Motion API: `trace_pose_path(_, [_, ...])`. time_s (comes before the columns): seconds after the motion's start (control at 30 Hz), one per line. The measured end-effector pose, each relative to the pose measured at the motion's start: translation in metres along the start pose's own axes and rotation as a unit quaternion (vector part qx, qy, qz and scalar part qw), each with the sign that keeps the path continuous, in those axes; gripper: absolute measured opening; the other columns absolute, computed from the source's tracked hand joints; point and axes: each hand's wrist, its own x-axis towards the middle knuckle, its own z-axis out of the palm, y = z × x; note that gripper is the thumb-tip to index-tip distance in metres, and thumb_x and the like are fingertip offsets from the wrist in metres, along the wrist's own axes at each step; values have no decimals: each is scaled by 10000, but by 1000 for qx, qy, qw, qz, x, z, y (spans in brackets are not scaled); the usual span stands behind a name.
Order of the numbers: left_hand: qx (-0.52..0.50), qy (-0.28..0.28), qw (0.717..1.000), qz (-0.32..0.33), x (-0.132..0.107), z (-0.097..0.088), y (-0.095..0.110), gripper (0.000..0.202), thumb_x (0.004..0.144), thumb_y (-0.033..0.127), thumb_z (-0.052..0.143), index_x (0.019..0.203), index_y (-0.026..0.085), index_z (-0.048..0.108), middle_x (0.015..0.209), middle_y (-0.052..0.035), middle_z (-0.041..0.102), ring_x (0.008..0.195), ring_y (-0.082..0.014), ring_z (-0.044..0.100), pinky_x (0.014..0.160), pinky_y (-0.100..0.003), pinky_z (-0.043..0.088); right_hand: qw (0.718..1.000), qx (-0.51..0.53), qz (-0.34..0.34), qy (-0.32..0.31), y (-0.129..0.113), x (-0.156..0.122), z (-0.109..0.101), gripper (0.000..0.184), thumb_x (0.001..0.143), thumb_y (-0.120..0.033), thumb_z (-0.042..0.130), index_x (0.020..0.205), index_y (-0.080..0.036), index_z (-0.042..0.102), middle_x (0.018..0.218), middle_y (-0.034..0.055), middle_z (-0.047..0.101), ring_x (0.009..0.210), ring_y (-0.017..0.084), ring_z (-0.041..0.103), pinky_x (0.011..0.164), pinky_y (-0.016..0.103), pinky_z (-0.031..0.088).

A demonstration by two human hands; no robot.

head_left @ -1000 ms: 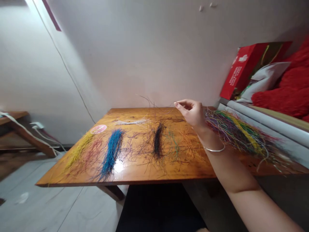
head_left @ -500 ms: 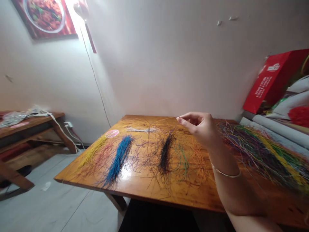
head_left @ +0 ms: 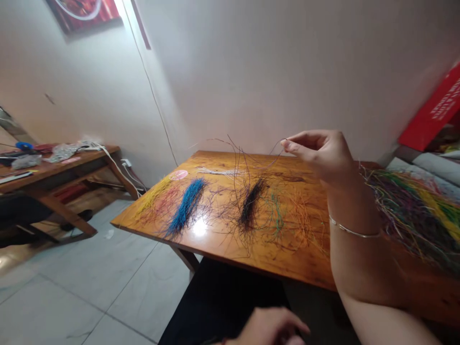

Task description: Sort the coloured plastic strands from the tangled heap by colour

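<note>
My right hand (head_left: 319, 155) is raised over the far part of the wooden table (head_left: 223, 254), pinching a thin dark fibre (head_left: 276, 151) between thumb and forefinger. A silver bangle (head_left: 354, 233) circles that wrist. Several loose dark strands curve upward near the black fibre pile (head_left: 250, 203). Blue (head_left: 185, 207), yellow (head_left: 153, 195), white (head_left: 217, 171), green (head_left: 276, 215) and orange (head_left: 302, 218) fibres lie in separate patches. A multicoloured fibre heap (head_left: 413, 213) lies at the table's right. My left hand (head_left: 269, 328) sits low at the frame's bottom edge, away from the table, partly cut off.
A pink round sticker (head_left: 178, 175) is on the tabletop. A red box (head_left: 434, 110) and grey rolls (head_left: 424, 165) stand at the right. A second table (head_left: 53, 165) with plastic bags and a white cable stands at the left, above a tiled floor (head_left: 108, 287).
The view has swung left, shifting the table rightward in the frame. My right hand has risen, lifting a longer loop of dark fibre, and my left hand has come into view at the bottom.
</note>
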Motion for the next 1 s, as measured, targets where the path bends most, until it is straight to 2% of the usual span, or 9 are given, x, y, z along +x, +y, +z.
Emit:
trace_pose_path(0.03, [3, 62, 998, -4, -3, -15, 6, 383, 983, 503, 484, 1208, 231, 634, 865, -68, 647, 752, -176, 596, 731, -309, 521, 1000, -3, 0, -2, 3, 1, 0, 251, 769, -415, 808, 831, -173, 784, 761, 88, 703, 742, 219, 668, 565, 320, 518])
trace_pose_path(0.13, [-6, 333, 943, 5, -8, -63, 26, 310, 988, 461, 495, 1077, 201, 639, 748, -28, 578, 690, -156, 547, 651, -267, 465, 1000, 0, -1, -8, 10, 3, 0, 243, 771, -413, 804, 830, -178, 784, 742, 79, 694, 736, 216, 662, 557, 320, 512])
trace_pose_path(0.2, [-3, 428, 903, 25, -6, -93, 38, 266, 966, 438, 547, 1035, 194, 629, 737, -12, 551, 686, -148, 526, 620, -244, 441, 1000, 7, -2, -8, 12, 3, 2, 242, 768, -422, 804, 819, -186, 783, 740, 78, 697, 714, 207, 655, 554, 320, 509])
trace_pose_path(0.27, [4, 464, 885, 40, 3, -122, 46, 247, 948, 426, 581, 988, 189, 632, 758, -14, 553, 700, -145, 523, 597, -227, 421, 1000, 11, 0, -9, 11, 2, 3, 246, 766, -429, 805, 809, -188, 780, 740, 79, 701, 690, 196, 647, 556, 318, 507])
trace_pose_path(0.4, [54, 483, 869, 88, 37, -174, 58, 265, 952, 433, 584, 965, 177, 651, 804, -29, 605, 700, -139, 534, 599, -227, 408, 1000, 10, 3, -19, 8, 0, 3, 269, 761, -441, 806, 804, -177, 774, 718, 79, 699, 661, 185, 633, 549, 308, 499])
trace_pose_path(0.57, [109, 460, 868, 152, 75, -220, 74, 420, 928, 467, 632, 1229, 175, 648, 1128, -111, 688, 760, -145, 586, 663, -244, 458, 1000, 4, 7, -24, 9, -1, 4, 264, 765, -443, 797, 812, -183, 785, 679, 62, 678, 632, 171, 618, 535, 293, 477])
trace_pose_path(0.67, [85, 395, 898, 174, 82, -228, 79, 511, 928, 479, 634, 1346, 187, 601, 1242, -142, 676, 852, -164, 630, 703, -255, 488, 999, 6, 13, -41, 10, -2, 8, 267, 769, -446, 786, 825, -185, 798, 689, 60, 687, 609, 157, 601, 517, 283, 453])
trace_pose_path(0.77, [66, 348, 920, 167, 83, -225, 81, 459, 942, 481, 614, 1284, 178, 658, 1166, -138, 715, 892, -182, 656, 720, -268, 507, 999, 10, 13, -50, 10, -4, 12, 276, 771, -451, 778, 831, -183, 803, 726, 68, 710, 614, 155, 603, 512, 277, 448])
trace_pose_path(1.0, [41, 360, 922, 134, 79, -218, 80, 333, 904, 475, 666, 953, 155, 744, 925, -100, 751, 709, -144, 615, 612, -244, 486, 998, 22, 14, -57, 12, -4, 16, 289, 768, -456, 774, 840, -178, 802, 759, 76, 728, 630, 161, 617, 523, 278, 466])
